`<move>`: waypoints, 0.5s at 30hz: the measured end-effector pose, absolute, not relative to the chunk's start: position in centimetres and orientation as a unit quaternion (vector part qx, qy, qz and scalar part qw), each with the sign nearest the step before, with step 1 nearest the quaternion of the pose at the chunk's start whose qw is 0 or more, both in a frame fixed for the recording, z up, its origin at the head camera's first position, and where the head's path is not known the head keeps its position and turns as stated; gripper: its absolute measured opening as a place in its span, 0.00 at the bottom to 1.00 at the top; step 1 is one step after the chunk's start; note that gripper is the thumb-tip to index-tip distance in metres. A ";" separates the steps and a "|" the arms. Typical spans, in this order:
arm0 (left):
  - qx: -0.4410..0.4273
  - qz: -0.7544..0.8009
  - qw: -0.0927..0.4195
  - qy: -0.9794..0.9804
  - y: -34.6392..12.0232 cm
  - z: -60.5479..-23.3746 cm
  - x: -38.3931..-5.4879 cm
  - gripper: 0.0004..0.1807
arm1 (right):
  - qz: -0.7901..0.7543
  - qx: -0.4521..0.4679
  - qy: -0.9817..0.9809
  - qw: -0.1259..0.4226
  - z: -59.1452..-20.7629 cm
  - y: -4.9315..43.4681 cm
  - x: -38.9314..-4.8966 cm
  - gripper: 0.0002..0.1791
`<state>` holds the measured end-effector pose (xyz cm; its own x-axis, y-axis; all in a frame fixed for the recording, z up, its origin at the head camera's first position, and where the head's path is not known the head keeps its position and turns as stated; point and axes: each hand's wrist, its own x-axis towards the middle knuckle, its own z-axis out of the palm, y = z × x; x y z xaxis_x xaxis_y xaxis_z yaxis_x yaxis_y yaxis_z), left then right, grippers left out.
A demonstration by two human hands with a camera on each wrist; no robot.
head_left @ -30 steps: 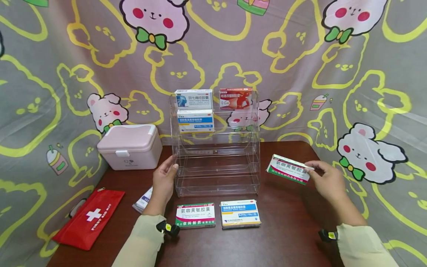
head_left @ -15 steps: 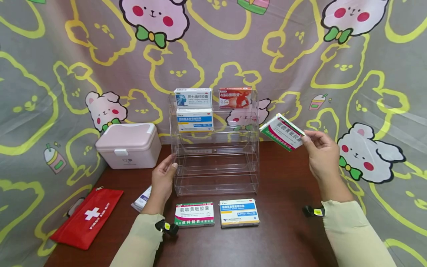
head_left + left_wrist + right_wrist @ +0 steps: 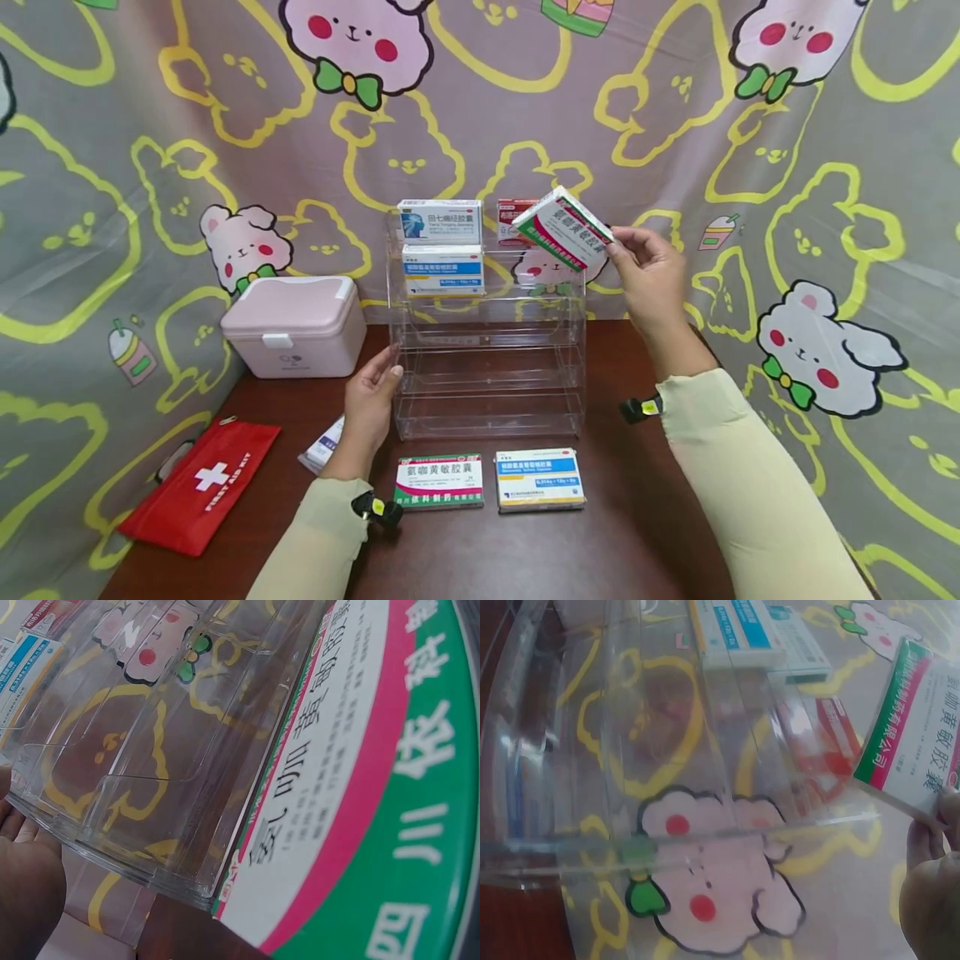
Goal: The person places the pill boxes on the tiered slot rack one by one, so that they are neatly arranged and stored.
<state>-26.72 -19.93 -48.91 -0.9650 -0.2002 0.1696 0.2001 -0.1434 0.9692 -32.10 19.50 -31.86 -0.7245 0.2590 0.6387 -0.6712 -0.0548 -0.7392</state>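
Observation:
A green, white and magenta medicine box (image 3: pixel 562 229) is pinched at its right end by my right hand (image 3: pixel 652 271). It is tilted in front of the upper right of a clear tiered display rack (image 3: pixel 487 383), partly covering a red medicine box (image 3: pixel 513 218) on the top tier. My left hand (image 3: pixel 370 400) holds the rack's left side edge between thumb and fingers. At the rack's upper left, a white and teal box (image 3: pixel 442 223) stands above a blue and white box (image 3: pixel 442 273). The right wrist view shows the held medicine box (image 3: pixel 915 727) apart from the rack.
A second green and white box (image 3: pixel 438 482) and a blue and yellow box (image 3: pixel 538 481) lie before the rack. A white box (image 3: pixel 322 446) is partly hidden by my left arm. A red first aid pouch (image 3: pixel 202 487) and a pink case (image 3: pixel 292 329) are at left.
My right hand has lifted the green and white medicine box up and to the left, from beside the rack to its upper right, tilting it. My left hand stays at the rack's side.

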 end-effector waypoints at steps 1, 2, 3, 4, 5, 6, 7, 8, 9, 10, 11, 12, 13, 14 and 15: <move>-0.001 -0.755 0.131 -0.643 -19.9 -48.9 -26.7 0.27 | 0.706 0.167 -0.605 0.327 -31.8 19.3 -32.4 0.07; -0.002 -0.754 0.130 -0.644 -19.9 -48.9 -26.8 0.27 | 0.701 0.161 -0.613 0.327 -31.7 19.0 -32.6 0.07; -0.003 -0.755 0.130 -0.643 -19.9 -49.0 -26.8 0.27 | 0.695 0.156 -0.621 0.326 -31.6 18.9 -32.9 0.07; -0.004 -0.755 0.131 -0.642 -19.9 -49.0 -26.8 0.27 | 0.693 0.152 -0.627 0.323 -31.5 18.7 -33.1 0.07; -0.005 -0.756 0.131 -0.641 -20.0 -49.0 -26.9 0.27 | 0.687 0.147 -0.636 0.320 -31.5 18.5 -33.3 0.07; -0.004 -0.757 0.131 -0.641 -20.0 -49.0 -26.9 0.27 | 0.679 0.143 -0.645 0.320 -31.5 18.4 -33.5 0.07; -0.004 -0.756 0.131 -0.642 -20.0 -49.1 -26.9 0.27 | 0.675 0.138 -0.652 0.316 -31.4 18.3 -33.7 0.08; -0.003 -0.755 0.131 -0.642 -20.0 -49.1 -26.9 0.27 | 0.666 0.133 -0.663 0.315 -31.4 18.3 -33.8 0.08; -0.001 -0.756 0.131 -0.641 -20.0 -49.2 -26.9 0.28 | 0.657 0.126 -0.674 0.313 -31.5 18.2 -34.0 0.09; 0.000 -0.756 0.130 -0.642 -20.0 -49.2 -26.9 0.28 | 0.644 0.119 -0.688 0.312 -31.5 18.1 -34.1 0.09; 0.000 -0.757 0.129 -0.640 -20.0 -49.2 -27.0 0.28 | 0.628 0.115 -0.703 0.313 -31.6 18.1 -34.2 0.09; 0.001 -0.757 0.129 -0.641 -20.0 -49.2 -27.0 0.28 | 0.612 0.110 -0.718 0.313 -31.7 18.1 -34.3 0.09; 0.000 -0.757 0.130 -0.640 -20.0 -49.2 -27.0 0.28 | 0.593 0.107 -0.734 0.314 -31.7 18.0 -34.4 0.10; -0.001 -0.758 0.131 -0.639 -20.0 -49.2 -27.0 0.28 | 0.572 0.108 -0.749 0.317 -31.8 18.0 -34.5 0.09; -0.002 -0.759 0.132 -0.638 -20.0 -49.1 -27.0 0.28 | 0.553 0.112 -0.761 0.320 -31.9 17.9 -34.6 0.09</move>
